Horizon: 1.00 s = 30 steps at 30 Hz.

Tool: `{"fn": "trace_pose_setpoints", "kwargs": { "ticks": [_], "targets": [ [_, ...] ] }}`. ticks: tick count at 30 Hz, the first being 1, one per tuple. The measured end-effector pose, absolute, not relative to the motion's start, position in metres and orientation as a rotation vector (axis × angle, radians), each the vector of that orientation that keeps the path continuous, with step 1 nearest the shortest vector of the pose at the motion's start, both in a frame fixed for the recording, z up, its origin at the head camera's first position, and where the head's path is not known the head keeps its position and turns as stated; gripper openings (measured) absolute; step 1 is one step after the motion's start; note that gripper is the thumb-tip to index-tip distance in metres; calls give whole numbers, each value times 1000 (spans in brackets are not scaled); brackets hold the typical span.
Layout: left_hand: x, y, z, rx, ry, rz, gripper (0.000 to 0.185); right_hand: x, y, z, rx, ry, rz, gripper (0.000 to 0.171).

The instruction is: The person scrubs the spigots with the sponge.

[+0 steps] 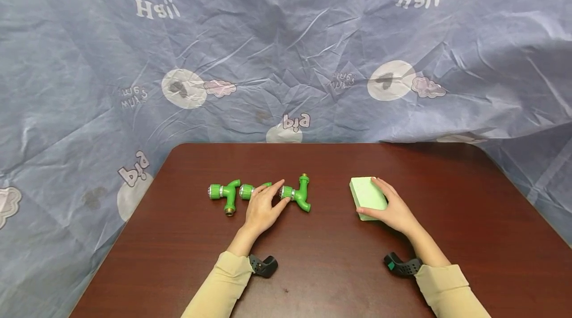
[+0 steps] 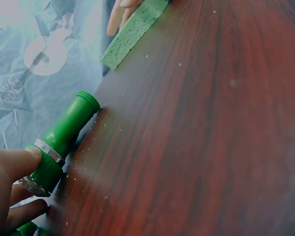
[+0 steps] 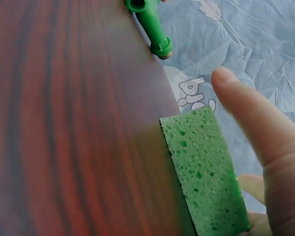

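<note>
Green plastic under the left hand: the left hand (image 1: 262, 208) is laid over the middle tap (image 1: 250, 191), and its fingertips reach the knurled collar of the right-hand tap (image 1: 297, 193); whether the fingers close round either fitting cannot be told.
Sponge under the right hand: the right hand (image 1: 395, 208) is curved along the near and right edges of the pale green sponge (image 1: 367, 197), with the thumb at its near edge, so the sponge is grasped while it lies flat on the table (image 1: 447, 238).
Taps in the row: three green taps are lined up left of centre; the left-hand tap (image 1: 225, 194) is untouched, just beside the middle one.
Progress, as judged: nothing is lifted yet; both hands are only set on their things, and no tap has been brought to the sponge.
Left wrist view only: a finger (image 2: 14, 162) is seen pressed on the collar of a tap (image 2: 59, 142), and fine crumbs are shown on the wood.
Right wrist view only: the sponge's (image 3: 204, 172) porous edge is shown, with the thumb (image 3: 250, 118) raised clear of it.
Head view only: the whole row and the printed blue cloth (image 1: 286, 49) behind are shown.
</note>
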<state>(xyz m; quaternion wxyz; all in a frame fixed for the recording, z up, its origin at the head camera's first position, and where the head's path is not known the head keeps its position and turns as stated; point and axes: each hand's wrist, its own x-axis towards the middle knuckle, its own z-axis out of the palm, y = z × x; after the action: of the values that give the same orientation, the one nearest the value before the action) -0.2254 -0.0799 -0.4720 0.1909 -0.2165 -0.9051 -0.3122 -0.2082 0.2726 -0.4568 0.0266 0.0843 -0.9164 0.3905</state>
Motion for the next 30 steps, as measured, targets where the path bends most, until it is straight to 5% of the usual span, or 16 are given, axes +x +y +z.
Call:
{"fn": "trace_pose_setpoints", "kwargs": {
  "ticks": [12, 30],
  "targets": [
    [-225, -80, -470, -605, -2529, -907, 46, -209, 273, -463, 397, -2814, 1238, 109],
    [-226, -83, -469, -608, -2430, -962, 41, -205, 271, -458, 422, -2775, 1220, 90]
  ]
}}
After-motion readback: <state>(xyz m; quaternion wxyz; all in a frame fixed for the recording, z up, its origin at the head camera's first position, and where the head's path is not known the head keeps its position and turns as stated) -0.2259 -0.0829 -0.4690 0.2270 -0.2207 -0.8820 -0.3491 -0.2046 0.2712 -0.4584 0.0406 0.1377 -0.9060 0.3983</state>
